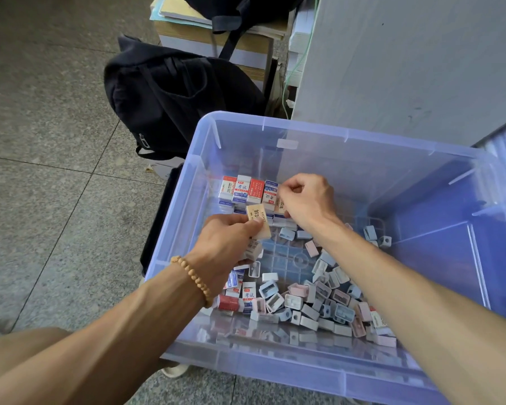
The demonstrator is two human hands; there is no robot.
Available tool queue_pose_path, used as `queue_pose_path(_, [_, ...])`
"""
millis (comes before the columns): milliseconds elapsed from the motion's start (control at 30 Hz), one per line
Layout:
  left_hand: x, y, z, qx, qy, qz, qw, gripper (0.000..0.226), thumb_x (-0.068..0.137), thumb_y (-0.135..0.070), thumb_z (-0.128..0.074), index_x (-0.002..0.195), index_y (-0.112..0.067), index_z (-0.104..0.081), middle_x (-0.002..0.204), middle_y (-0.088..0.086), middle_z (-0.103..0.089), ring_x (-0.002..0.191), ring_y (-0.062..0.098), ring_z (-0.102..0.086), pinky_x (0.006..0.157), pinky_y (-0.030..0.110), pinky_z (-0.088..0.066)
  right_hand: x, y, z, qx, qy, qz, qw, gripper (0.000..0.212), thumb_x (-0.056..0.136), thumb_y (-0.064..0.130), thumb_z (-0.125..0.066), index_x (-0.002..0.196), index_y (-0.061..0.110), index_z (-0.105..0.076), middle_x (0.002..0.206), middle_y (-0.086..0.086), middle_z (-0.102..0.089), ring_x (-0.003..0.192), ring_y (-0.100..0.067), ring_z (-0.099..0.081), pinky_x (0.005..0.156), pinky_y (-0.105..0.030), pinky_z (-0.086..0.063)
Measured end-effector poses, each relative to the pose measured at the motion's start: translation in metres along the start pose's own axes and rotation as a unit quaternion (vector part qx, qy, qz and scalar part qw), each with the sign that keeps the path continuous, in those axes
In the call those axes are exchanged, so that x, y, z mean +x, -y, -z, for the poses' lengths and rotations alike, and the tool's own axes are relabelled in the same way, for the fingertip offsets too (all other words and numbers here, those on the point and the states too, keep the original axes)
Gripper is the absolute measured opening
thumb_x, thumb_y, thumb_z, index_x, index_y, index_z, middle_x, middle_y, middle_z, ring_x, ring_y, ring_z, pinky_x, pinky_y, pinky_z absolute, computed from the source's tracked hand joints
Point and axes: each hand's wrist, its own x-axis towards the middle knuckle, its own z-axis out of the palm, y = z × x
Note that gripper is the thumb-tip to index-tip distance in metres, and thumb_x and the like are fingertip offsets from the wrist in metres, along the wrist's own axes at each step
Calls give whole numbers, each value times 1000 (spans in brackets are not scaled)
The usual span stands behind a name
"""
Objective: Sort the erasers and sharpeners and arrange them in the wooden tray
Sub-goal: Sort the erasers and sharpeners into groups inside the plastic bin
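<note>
Left hand point(231, 238) pinched a tan eraser point(259, 222) over the bin point(275, 124); right hand point(307, 200) curled onto the far-left eraser row point(247, 190). Erasers looked light, firm, grippy; best taken by the long sides. Sharpeners point(319, 302) lay loose near.

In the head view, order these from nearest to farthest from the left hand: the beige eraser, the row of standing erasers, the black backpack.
From the left hand:
1. Beige eraser, held in its fingers.
2. Row of standing erasers, just beyond, inside the blue bin.
3. Black backpack, outside the bin, on the floor.
</note>
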Motion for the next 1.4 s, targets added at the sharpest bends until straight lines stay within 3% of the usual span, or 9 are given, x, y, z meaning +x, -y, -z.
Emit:
queue_pose_path(200, [0, -2, -8, -13, 26, -8, 1000, 16, 97, -15, -60, 104, -3, -66, 87, 9, -65, 73, 16, -58, 64, 29, -53, -47, -3, 37, 36, 189, 79, 978, 28, 88, 21, -70, 115, 22, -62, 87, 2, -69, 75, -19, -71, 73, -37, -60])
queue_pose_path(300, [1, -3, -20, -33, 36, -20, 999, 17, 99, -13, -54, 104, 0, -64, 96, 20, -66, 81, 25, -62, 79, 38, -56, -63, -6, 45, 27, 201, 38, 978, 45, 79, 46, -79, 112, 27, -54, 85, -1, -74, 74, -16, -73, 72, -39, -60])
queue_pose_path(400, [2, -3, -33, -61, 51, -40, 996, 16, 101, -11, -51, 96, 1, -61, 96, 22, -66, 81, 32, -62, 80, 47, -53, -68, -8, 46, 116, 223, -55, 966, 39, 81, 27, -82, 108, 18, -56, 81, -6, -76, 66, -15, -73, 63, -29, -60])
queue_pose_path(600, [11, 1, -41, 3, -16, -53, 998, 18, 100, -18, -54, 88, -10, -65, 90, 11, -68, 79, 21, -60, 71, 35, -52, -52, -20, 49, 148, 189, -90, 967, 14, 82, 11, -80, 93, 9, -72, 79, -7, -75, 65, -15, -70, 60, -25, -57])
queue_pose_path(733, [14, 0, -33, 9, -53, -40, 998, 15, 102, -18, -51, 97, -13, -65, 89, 3, -66, 73, 13, -57, 58, 25, -46, -25, -22, 48, 149, 115, -120, 975, 20, 89, 12, -74, 108, 11, -72, 82, -8, -73, 63, -11, -64, 62, -23, -57])
queue_pose_path(867, [14, -2, -32, 13, -45, -38, 998, 15, 102, -17, -51, 91, -19, -62, 88, 1, -65, 70, 13, -60, 62, 28, -47, 2, -20, 37, 69, 71, -75, 992, 24, 94, 13, -67, 118, 11, -70, 76, -2, -69, 59, -10, -64, 60, -24, -58])
queue_pose_path(1033, [13, -3, -32, 14, -30, -32, 999, 16, 100, -17, -54, 86, -20, -62, 80, -1, -62, 63, 12, -54, 61, 28, -44, 19, -19, 10, -47, 42, -18, 998, 14, 90, 13, -70, 102, 14, -76, 86, 0, -75, 78, -25, -74, 76, -41, -62])
queue_pose_path(1267, [18, -3, -27, 32, -35, -21, 999, 17, 92, -21, -67, 101, -7, -69, 73, 4, -58, 58, 12, -50, 53, 27, -42, 10, -22, 13, -59, -8, 25, 998, 16, 90, 11, -59, 98, 19, -71, 96, -1, -74, 80, -20, -70, 66, -29, -57])
queue_pose_path(1400, [20, -2, -27, 56, -35, -17, 998, 18, 90, -24, -71, 100, -9, -70, 76, 4, -61, 59, 12, -52, 52, 27, -41, -19, -21, 40, 6, 127, 103, 987, 43, 84, 8, -68, 125, 16, -59, 90, 5, -68, 61, 2, -60, 55, -14, -43])
